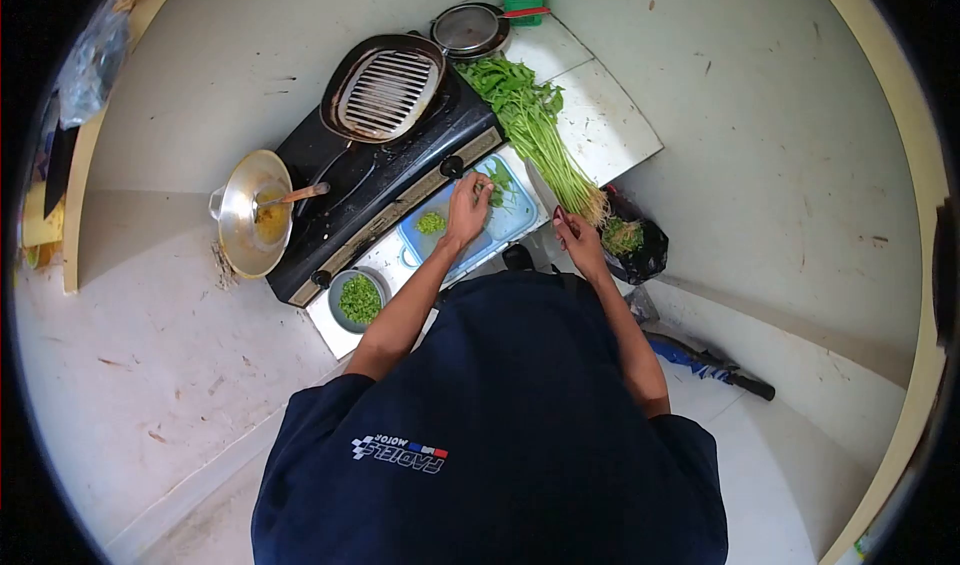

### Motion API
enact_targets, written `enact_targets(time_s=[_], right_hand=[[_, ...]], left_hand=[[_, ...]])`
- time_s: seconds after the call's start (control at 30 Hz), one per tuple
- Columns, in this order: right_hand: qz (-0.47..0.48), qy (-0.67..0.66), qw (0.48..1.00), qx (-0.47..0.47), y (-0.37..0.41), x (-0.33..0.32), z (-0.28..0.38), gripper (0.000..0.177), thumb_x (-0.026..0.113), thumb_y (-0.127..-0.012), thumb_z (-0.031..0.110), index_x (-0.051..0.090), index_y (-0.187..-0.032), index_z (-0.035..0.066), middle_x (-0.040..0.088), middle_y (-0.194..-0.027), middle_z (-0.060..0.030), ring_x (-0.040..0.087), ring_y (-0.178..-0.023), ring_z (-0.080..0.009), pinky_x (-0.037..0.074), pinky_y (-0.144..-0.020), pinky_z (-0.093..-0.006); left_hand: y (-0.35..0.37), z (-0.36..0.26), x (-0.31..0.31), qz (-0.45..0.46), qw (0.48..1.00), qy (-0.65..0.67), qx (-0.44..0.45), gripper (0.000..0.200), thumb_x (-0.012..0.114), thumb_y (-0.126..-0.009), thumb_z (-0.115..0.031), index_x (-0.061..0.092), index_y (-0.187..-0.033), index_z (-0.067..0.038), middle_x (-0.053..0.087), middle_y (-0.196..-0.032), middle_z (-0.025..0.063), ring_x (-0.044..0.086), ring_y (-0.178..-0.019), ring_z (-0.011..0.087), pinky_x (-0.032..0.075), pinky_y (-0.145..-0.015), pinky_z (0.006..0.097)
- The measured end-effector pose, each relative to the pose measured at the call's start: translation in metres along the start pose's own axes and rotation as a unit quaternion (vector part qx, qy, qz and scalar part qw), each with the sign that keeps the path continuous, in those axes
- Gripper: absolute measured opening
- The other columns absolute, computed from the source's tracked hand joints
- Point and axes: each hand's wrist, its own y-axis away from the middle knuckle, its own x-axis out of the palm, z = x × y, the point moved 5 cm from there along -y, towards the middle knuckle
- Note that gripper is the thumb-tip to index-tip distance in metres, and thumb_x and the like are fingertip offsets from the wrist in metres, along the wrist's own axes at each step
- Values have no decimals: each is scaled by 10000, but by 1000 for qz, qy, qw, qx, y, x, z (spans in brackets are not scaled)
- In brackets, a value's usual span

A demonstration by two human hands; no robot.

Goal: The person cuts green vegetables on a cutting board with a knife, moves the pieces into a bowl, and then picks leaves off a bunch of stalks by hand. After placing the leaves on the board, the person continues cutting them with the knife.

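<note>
My left hand (470, 208) is closed on some green leaves (497, 178) over the blue cutting board (515, 221). A small pile of chopped greens (431, 223) lies on the board beside my left wrist. My right hand (580, 239) is closed round the dark red handle of a knife (543, 187), whose blade points up and away along the board's right end. Past the knife, a large bunch of leafy greens (540, 130) lies with its roots toward my right hand. At the lower left a grey bowl (380, 283) holds chopped greens (360, 299).
Behind the board is a black stove (400, 180) with a grill pan (388, 93) on it. A wok (238, 215) with a wooden-handled utensil stands at the left. A strainer (467, 29) is at the back, and a black bag (652, 250) with root trimmings at the right.
</note>
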Motion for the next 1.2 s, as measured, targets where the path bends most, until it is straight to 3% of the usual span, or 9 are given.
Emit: enact_targets(time_s=[0.13,0.23,0.37,0.47,0.67,0.93,1.03,1.17,1.2], right_hand=[[9,-8,999,-34,-10,18,29,299,657,-1032,303,629,-1089,11,632,-812,-12,547,-666,-69,452,-592,-255],[41,-35,998,-29,-23,37,59,214,670,-1028,236,588,-1087,48,606,-800,5,511,-642,-61,427,-590,-245],[83,19,995,-58,-31,64,116,287,725,-993,245,542,-1041,29,679,-916,-27,533,-701,-68,457,-628,-255],[125,-1,988,-94,-35,94,148,288,768,-953,170,544,-1063,26,702,-1051,-59,572,-817,-79,483,-735,-260],[231,4,969,-86,-27,140,180,294,777,-929,105,557,-1102,15,695,-1039,-47,601,-889,-94,492,-818,-275],[283,38,955,-82,-24,163,178,285,772,-917,58,584,-1126,12,679,-980,-29,619,-906,-104,489,-852,-277],[307,45,947,-76,-23,169,167,289,766,-919,51,581,-1137,11,698,-994,-44,633,-923,-109,497,-864,-282],[352,32,933,-68,-19,178,167,295,771,-916,54,582,-1137,5,723,-1024,-68,660,-955,-122,514,-890,-288],[357,38,931,-67,-18,181,166,294,771,-915,53,583,-1136,4,723,-1024,-68,662,-957,-122,516,-890,-289]], left_hand=[[3,-9,-12,-37,981,166,-97,112,705,-968,-92,658,-1051,-31,642,-870,-2,518,-803,79,434,-749,242],[10,-14,-21,-48,963,247,-96,109,694,-972,-74,664,-1072,-41,649,-900,-12,514,-801,68,436,-749,228],[29,-35,-40,-35,927,349,-134,126,653,-982,-4,650,-1107,-5,667,-957,11,630,-925,72,482,-847,224],[44,-43,-51,-54,911,381,-148,146,644,-984,12,640,-1131,7,673,-1023,30,657,-979,87,487,-863,211],[71,-49,-73,-110,895,401,-162,165,688,-976,-12,641,-1132,11,665,-1052,35,649,-934,81,494,-805,206],[100,-42,-88,-146,877,430,-160,177,692,-998,-110,658,-1149,-23,675,-1045,23,615,-900,69,449,-733,220],[110,-32,-91,-129,876,402,-235,169,673,-1020,-170,662,-1137,-49,681,-1017,-8,586,-840,46,401,-673,205],[117,-36,-99,-104,884,415,-187,136,671,-1021,-174,663,-1107,-68,688,-993,-29,595,-797,43,356,-631,195],[119,-34,-100,-106,880,424,-186,107,663,-1015,-132,656,-1092,-56,687,-1005,-10,621,-852,69,422,-695,214]])
